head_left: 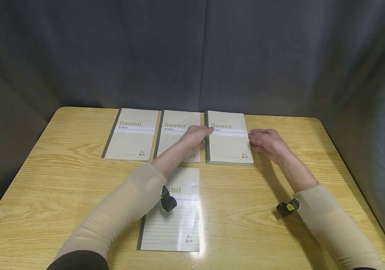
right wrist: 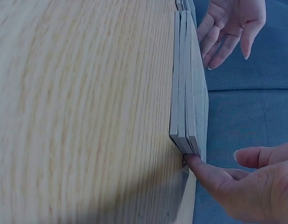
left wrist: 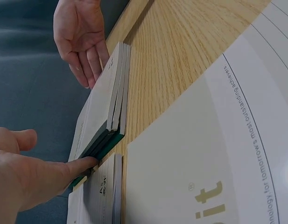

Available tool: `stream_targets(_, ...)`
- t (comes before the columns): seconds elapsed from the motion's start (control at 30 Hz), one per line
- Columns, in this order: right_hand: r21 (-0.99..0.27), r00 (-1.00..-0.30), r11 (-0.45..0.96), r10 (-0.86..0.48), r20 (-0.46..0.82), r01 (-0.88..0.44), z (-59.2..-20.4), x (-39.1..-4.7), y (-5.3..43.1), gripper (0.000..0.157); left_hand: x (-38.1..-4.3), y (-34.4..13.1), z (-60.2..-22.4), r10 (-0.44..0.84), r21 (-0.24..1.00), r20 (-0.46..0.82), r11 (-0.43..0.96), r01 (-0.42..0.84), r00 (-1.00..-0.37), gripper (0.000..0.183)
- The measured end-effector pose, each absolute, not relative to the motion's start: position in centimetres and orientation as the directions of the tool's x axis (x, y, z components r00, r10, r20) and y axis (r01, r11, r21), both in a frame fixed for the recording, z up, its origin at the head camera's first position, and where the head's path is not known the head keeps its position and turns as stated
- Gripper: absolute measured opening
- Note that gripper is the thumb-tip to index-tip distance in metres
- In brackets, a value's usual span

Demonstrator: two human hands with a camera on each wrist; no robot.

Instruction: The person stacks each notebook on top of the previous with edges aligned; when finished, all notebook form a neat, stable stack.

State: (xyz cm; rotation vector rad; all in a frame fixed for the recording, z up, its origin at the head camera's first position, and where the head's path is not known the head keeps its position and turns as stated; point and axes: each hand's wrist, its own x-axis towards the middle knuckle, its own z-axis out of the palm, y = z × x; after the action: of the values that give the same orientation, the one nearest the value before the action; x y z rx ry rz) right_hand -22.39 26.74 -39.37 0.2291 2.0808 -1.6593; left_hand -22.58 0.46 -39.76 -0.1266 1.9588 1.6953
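The stack of notebooks (head_left: 227,146) lay at the far side of the wooden table (head_left: 239,210), right between the person's two hands. From where I stood, the left hand (head_left: 194,137) was at its dark spine side, fingers fairly straight and a fingertip against the spines, the thumb standing off from them. Across from it, the right hand (head_left: 268,142) was at the opposite long edge, fingers extended, a fingertip touching near one corner, its thumb apart too. Neither hand was wrapped around anything; they simply flanked the stack. Three edges showed one above another on the right hand's side, a little out of line, and the top cover read "Gambit".

The left hand and forearm passed over part of the middle notebook (head_left: 170,137), which lay flat just beside the stack. Beyond that, the left notebook (head_left: 131,138) completed the row. Nearer the person, the front notebook (head_left: 175,225) lay partly under the left sleeve (head_left: 128,202), its cover catching a bright glare. The right sleeve (head_left: 334,221) reached in over bare wood, and a dark curtain (head_left: 266,56) hung behind the table.
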Motion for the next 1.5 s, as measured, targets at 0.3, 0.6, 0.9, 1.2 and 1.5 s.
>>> stream_targets(0.3,-0.877,-0.877,0.257,-0.160,-0.453,0.406,-39.2,-22.3,26.6,0.059,-22.4,0.5,-39.9,0.294,0.897,-0.441,0.186,-0.402,-0.848,0.060)
stream_targets(0.6,-0.877,-0.877,0.249,-0.155,-0.455,0.411,-39.3,-22.2,26.5,0.059,-22.0,0.7,-39.9,0.270,0.882,-0.445,0.293,-0.368,-0.853,0.066)
stream_targets(0.9,-0.871,-0.877,0.259,-0.138,-0.460,0.417,-39.4,-22.3,26.3,0.059,-21.3,1.0,-39.7,0.269,0.888,-0.407,0.342,-0.308,-0.873,0.062)
stream_targets(1.2,-0.872,-0.877,0.280,-0.159,-0.454,0.401,-38.4,-21.8,26.8,0.060,-21.3,0.2,-39.5,0.305,0.898,-0.405,0.308,-0.313,-0.862,0.062)
stream_targets(1.5,-0.948,-0.944,0.173,-0.152,-0.293,0.267,-36.2,-19.1,27.9,0.060,-20.2,-7.4,-36.7,0.328,0.923,-0.332,0.304,-0.234,-0.885,0.068)
